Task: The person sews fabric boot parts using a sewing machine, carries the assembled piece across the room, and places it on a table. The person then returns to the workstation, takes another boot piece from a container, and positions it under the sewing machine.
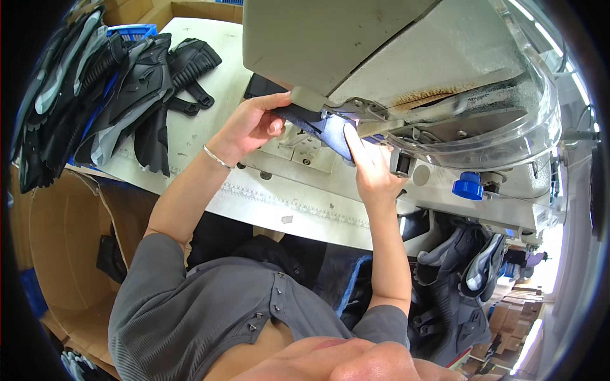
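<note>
A flat piece, dark at its left end and blue-grey at its right [335, 134], lies across the work area of a large off-white machine [311, 38] that looks like an industrial sewing machine. My left hand [249, 125] pinches the dark end between thumb and curled fingers. On the other side, my right hand [375, 170] grips the blue-grey end, its fingers pressed along the surface. The piece's middle sits close to a metal foot-like part [359, 108] and is partly hidden by it. A bright light shines there.
Black and grey swim fins [136, 95] with buckled straps are heaped at the left of the white table [279, 213]. More fins [454, 279] hang below right. A clear guard [540, 127] and blue knob [468, 186] stick out from the machine. A cardboard box [67, 247] stands lower left.
</note>
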Available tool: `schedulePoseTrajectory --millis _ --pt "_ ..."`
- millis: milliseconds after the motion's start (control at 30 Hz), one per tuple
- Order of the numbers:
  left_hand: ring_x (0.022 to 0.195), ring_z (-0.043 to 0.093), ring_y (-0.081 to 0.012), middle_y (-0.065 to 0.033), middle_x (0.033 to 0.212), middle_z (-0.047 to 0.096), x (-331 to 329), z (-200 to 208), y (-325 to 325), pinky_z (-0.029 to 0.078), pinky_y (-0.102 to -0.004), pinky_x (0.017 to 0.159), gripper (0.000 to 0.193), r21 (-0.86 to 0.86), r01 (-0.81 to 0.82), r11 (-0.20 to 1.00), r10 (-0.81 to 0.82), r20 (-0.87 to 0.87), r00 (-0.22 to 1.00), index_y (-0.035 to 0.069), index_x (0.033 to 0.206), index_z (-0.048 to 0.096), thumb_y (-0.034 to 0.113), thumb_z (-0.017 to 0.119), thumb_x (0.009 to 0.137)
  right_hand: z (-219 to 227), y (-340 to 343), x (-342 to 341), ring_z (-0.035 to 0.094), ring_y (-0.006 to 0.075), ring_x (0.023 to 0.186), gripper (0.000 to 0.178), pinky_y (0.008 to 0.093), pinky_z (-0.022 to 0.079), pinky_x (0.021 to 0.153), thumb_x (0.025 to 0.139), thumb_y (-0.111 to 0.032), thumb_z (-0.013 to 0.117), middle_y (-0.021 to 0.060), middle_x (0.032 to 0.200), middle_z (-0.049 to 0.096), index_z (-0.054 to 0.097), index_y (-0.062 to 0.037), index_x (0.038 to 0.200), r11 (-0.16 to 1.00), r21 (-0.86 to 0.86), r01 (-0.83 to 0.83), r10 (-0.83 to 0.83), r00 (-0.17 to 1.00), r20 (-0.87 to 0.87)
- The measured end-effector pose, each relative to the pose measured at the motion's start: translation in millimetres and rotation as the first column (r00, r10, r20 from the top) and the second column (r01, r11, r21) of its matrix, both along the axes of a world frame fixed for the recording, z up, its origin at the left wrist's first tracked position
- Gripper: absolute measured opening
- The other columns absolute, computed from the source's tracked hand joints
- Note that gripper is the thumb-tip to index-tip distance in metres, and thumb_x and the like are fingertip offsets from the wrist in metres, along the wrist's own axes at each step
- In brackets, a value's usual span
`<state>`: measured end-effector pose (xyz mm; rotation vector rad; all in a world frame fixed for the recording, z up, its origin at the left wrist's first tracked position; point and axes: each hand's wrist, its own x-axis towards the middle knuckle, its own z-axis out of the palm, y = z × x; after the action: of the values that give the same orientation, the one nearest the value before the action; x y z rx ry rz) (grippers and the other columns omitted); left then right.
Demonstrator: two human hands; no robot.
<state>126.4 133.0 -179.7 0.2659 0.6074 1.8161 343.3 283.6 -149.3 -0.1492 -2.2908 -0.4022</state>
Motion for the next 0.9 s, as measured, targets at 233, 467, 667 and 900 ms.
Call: schedulePoseTrajectory --millis 233,467,667,900 --pt "0.046 0.052 -0.0086 -0.0058 0.074 0.066 -2 2 4 0.041 -0.0213 0.043 0.012 0.029 0.012 1.0 -0.013 0.019 1.0 0.002 0.088 0.062 0.012 0.057 0.091 -5 11 3 0.063 0.0277 0.078 0.02 0.0374 0.05 0.067 0.067 -0.014 0.075 0.0082 0.087 0.066 0.07 -0.0095 0.086 0.989 -0.135 -0.057 0.063 0.997 0.036" --pt "0.046 0.053 -0.0098 -0.0052 0.071 0.065 -7 -1 13 0.041 -0.0213 0.043 0.012 0.002 -0.038 0.999 0.038 0.018 0.999 0.004 0.082 0.061 0.013 0.058 0.089 4 4 1 0.063 0.0279 0.078 0.016 0.0377 0.05 0.065 0.07 -0.013 0.073 0.0078 0.086 0.066 0.069 -0.0083 0.084 0.989 -0.149 -0.004 0.019 0.995 0.093" --pt "0.047 0.053 -0.0104 -0.0057 0.07 0.065 -9 -1 14 0.041 -0.0216 0.042 0.012 -0.008 -0.001 1.0 0.001 0.01 1.0 0.005 0.083 0.061 0.015 0.059 0.089 10 0 -5 0.063 0.0289 0.077 0.016 0.0372 0.05 0.065 0.071 -0.012 0.073 0.0093 0.086 0.066 0.069 -0.0059 0.085 0.992 -0.116 -0.046 0.052 0.998 0.046" --pt "0.042 0.053 -0.011 -0.0066 0.064 0.063 -5 16 -27 0.042 -0.0208 0.043 0.027 -0.267 0.15 0.952 -0.241 -0.352 0.904 0.001 0.077 0.064 0.022 0.057 0.093 6 3 -8 0.063 0.0294 0.076 0.014 0.0387 0.05 0.065 0.071 -0.012 0.071 0.0087 0.086 0.067 0.069 -0.0048 0.083 0.994 -0.108 -0.005 0.016 0.996 0.093"
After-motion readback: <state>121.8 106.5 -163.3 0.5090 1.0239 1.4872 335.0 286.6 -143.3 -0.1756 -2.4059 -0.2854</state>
